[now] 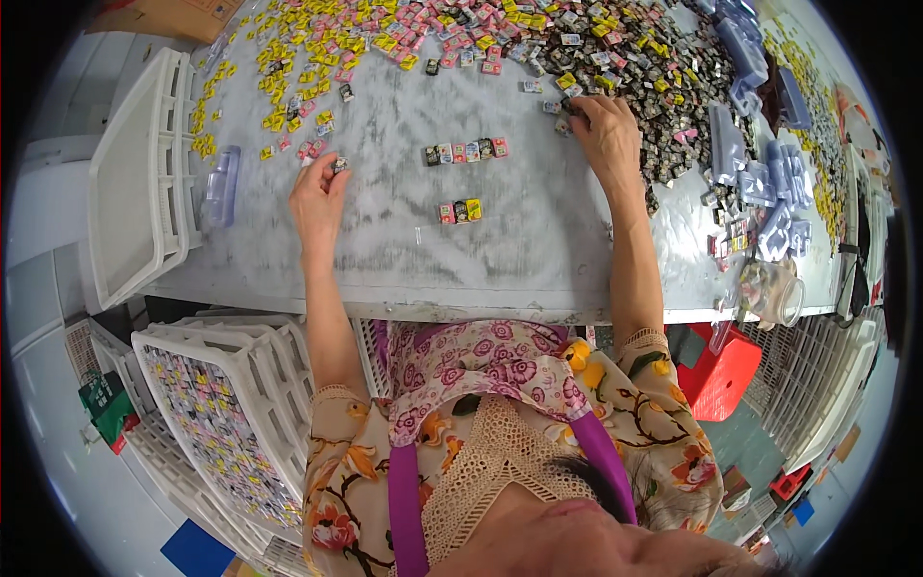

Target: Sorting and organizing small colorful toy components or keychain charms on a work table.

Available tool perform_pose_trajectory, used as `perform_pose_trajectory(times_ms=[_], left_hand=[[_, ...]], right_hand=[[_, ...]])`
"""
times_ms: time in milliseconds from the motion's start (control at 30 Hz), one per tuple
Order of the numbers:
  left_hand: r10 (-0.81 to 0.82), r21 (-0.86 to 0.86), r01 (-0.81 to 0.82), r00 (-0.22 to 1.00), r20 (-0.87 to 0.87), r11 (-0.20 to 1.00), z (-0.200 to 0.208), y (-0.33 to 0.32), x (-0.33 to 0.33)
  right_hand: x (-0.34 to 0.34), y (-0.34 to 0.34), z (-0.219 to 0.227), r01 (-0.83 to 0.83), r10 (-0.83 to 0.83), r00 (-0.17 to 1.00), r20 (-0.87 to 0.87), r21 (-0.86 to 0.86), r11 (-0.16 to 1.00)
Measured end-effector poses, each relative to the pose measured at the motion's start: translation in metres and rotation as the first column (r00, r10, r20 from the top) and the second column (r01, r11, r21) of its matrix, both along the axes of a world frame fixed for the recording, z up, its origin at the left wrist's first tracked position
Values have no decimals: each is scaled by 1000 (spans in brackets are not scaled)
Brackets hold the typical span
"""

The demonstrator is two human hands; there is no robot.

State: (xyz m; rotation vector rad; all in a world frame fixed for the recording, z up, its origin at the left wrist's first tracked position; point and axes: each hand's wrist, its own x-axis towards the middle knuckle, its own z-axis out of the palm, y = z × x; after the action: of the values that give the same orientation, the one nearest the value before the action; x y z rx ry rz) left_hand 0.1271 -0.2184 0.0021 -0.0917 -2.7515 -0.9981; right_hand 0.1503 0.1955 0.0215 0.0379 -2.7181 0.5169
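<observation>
My left hand (317, 204) is pinching a small dark box (339, 164) between thumb and fingertips, just above the left part of the table. My right hand (611, 139) reaches to the edge of a heap of small black boxes (663, 120). Its fingers are bent together there; what they grip is hidden. Between the hands lies a row of several small boxes (471, 151) in black, white and pink. Closer to me sits a shorter row of three (460, 211), pink, black and yellow.
Yellow and pink boxes (385, 38) spread across the far side of the grey table (385, 260). Clear plastic trays (728, 144) lie at the right, and another clear tray (222, 186) at the left. A white crate (139, 183) stands at the left edge, near a clear jar (772, 293) opposite.
</observation>
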Motion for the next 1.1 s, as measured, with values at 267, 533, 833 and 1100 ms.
perform_pose_trajectory(times_ms=[267, 533, 833, 1100], left_hand=[[33, 121, -49, 991, 126, 992, 2, 0, -3], [-110, 327, 56, 983, 147, 943, -17, -17, -11], [-57, 223, 17, 983, 174, 975, -11, -14, -9], [-22, 221, -8, 991, 133, 975, -9, -8, -4]], right_hand=[[17, 10, 9, -31, 80, 985, 154, -296, 955], [43, 33, 10, 192, -71, 978, 196, -714, 674], [95, 22, 1, 222, -247, 969, 14, -493, 842], [80, 10, 1, 128, -172, 978, -119, -309, 942]])
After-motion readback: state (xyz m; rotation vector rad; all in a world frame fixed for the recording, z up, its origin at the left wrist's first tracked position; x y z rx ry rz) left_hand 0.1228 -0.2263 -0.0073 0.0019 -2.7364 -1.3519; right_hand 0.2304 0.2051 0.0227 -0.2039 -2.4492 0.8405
